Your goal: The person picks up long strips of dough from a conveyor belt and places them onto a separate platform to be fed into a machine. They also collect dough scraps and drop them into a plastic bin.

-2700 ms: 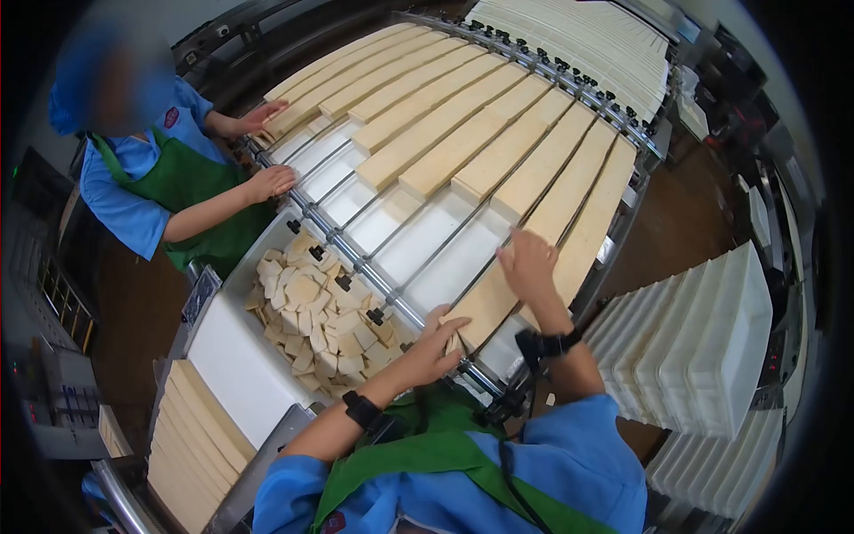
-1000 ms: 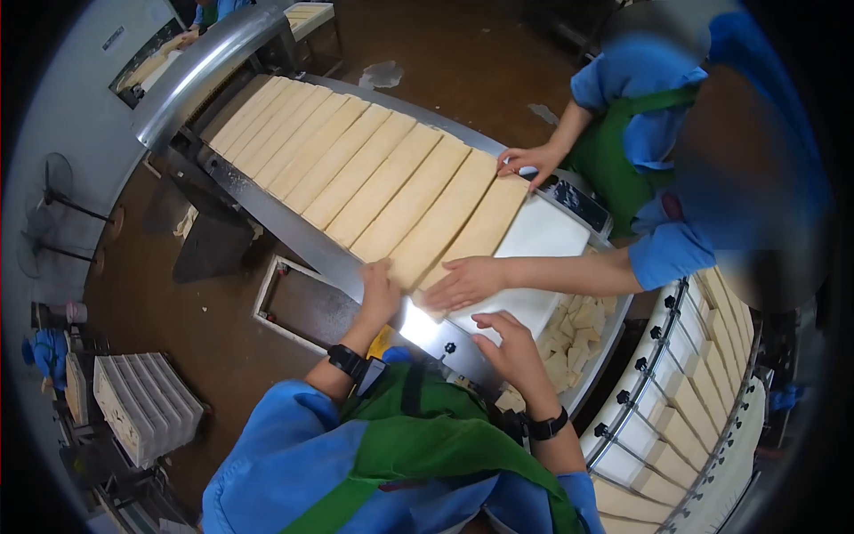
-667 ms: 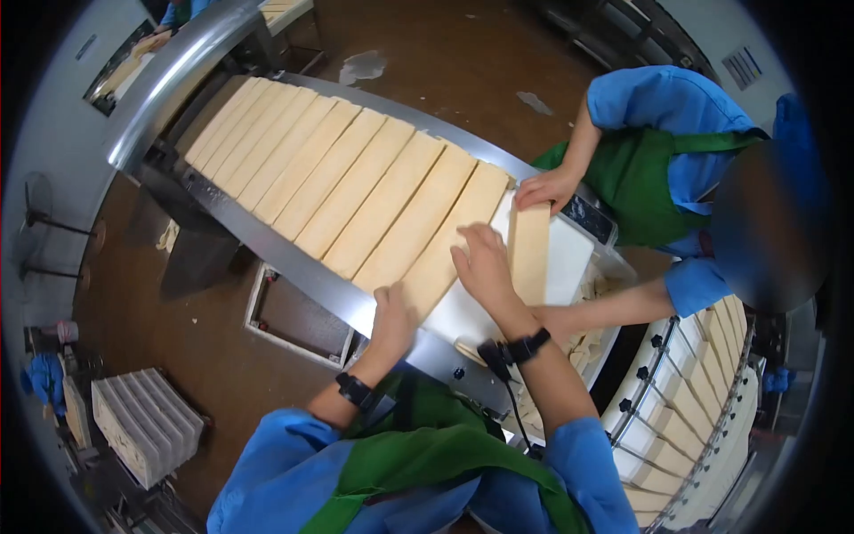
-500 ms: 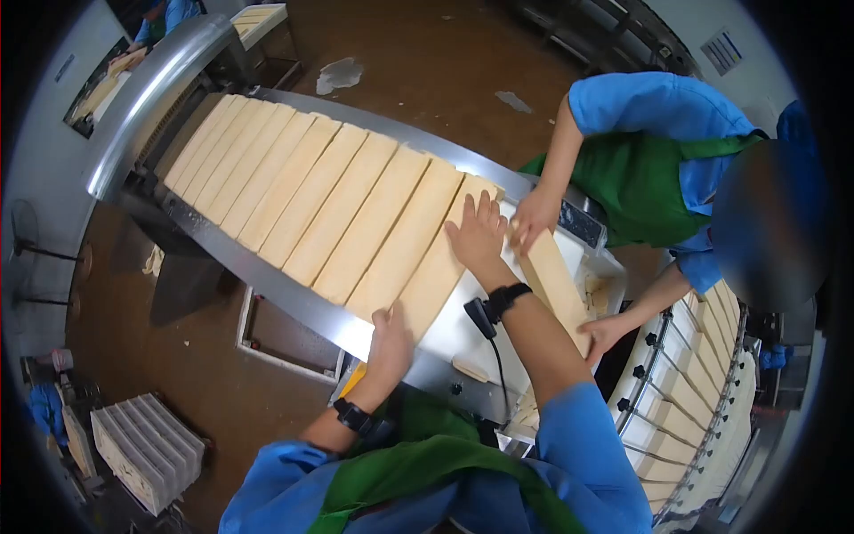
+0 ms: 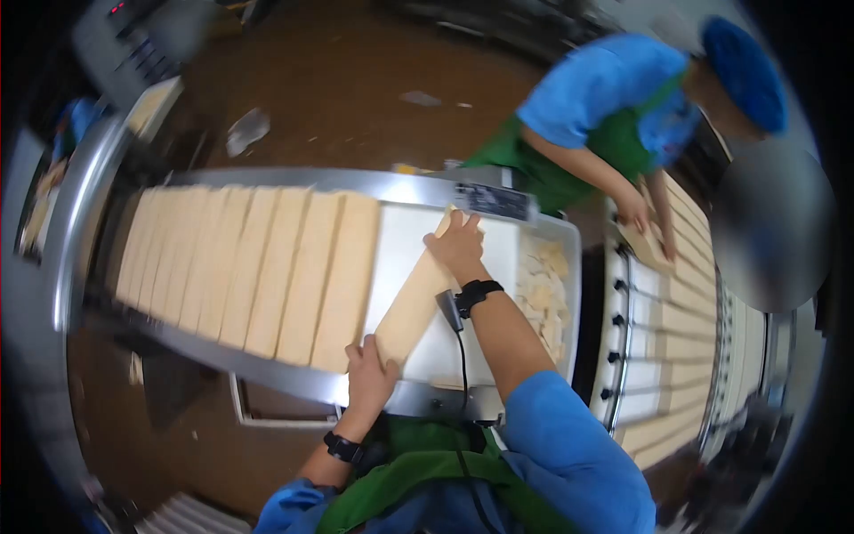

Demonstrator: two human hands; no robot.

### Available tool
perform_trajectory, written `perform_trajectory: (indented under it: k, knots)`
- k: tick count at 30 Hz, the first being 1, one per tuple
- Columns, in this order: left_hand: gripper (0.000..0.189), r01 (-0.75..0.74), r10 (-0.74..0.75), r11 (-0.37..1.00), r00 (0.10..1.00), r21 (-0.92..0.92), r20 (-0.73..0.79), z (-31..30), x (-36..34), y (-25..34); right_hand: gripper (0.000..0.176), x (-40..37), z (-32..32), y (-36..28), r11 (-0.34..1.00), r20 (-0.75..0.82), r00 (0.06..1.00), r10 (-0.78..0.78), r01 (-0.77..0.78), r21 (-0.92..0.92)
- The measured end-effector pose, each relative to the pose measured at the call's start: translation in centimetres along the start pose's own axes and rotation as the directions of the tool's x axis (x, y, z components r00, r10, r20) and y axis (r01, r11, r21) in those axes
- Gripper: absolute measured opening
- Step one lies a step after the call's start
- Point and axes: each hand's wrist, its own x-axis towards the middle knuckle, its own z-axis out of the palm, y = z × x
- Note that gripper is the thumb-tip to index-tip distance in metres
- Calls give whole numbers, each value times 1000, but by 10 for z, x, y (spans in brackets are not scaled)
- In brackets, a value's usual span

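Observation:
A long, pale dough strip point(image 5: 416, 298) lies slantwise over the white surface point(image 5: 494, 334), separate from the row. My left hand point(image 5: 370, 376) grips its near end, thumb and fingers around the edges. At the far end, my right hand point(image 5: 459, 251) grips it with fingers bent over the top; part of the strip is hidden beneath that hand. To the left, several similar dough strips point(image 5: 294, 276) lie side by side on the conveyor.
A co-worker point(image 5: 614, 125) leans over a rack of dough strips point(image 5: 672, 356) at the right, holding another strip point(image 5: 645, 245). A white bin point(image 5: 576, 303) with dough scraps adjoins the conveyor's end. Metal rails point(image 5: 222, 338) edge the conveyor.
My view has turned. The strip between my hands has come away from the row to the right. The co-worker has carried their strip from beside my right hand to the rack.

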Motion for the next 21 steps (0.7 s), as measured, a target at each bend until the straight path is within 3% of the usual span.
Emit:
perform_trajectory:
  k: [1,2,3,5,6,7,10,14,17,20,21]
  knots:
    - [60,-77,77,997,997,-1,23,1,3,6,85,-3,-13,20,998,1,999,49,-49,47]
    - [61,-153,153,988,987,-5,52,4,5,12,84,-2,-7,46,997,-119,991,65,-59,47]
    - [74,-92,101,993,987,-78,123,12,9,14,85,-2,1,71,996,-238,968,84,-77,40]
    - [79,-111,93,991,970,68,223,32,8,26,94,-25,-33,91,984,-72,982,174,-171,49]
    - [82,-128,88,981,962,145,257,41,11,33,92,-17,-9,113,978,-173,964,203,-190,89]
    - [85,-54,6,986,956,158,292,44,14,48,90,-39,-34,118,931,-147,945,293,-247,267]
    - [81,-209,178,965,966,161,189,59,13,72,88,-66,-42,173,791,-174,882,439,-287,541]
    - [73,-428,413,902,893,50,179,93,2,118,81,-132,-70,262,741,-462,664,588,-212,638]
    - [74,-595,584,803,770,-43,255,118,-21,177,79,-191,-116,334,675,-483,517,707,-288,679]
    - [73,-770,770,617,551,-159,320,142,-54,227,79,-236,-131,430,616,-468,410,783,-402,678]
    - [72,-765,777,600,487,-235,399,148,-63,238,77,-254,-150,442,549,-386,395,833,-511,662]
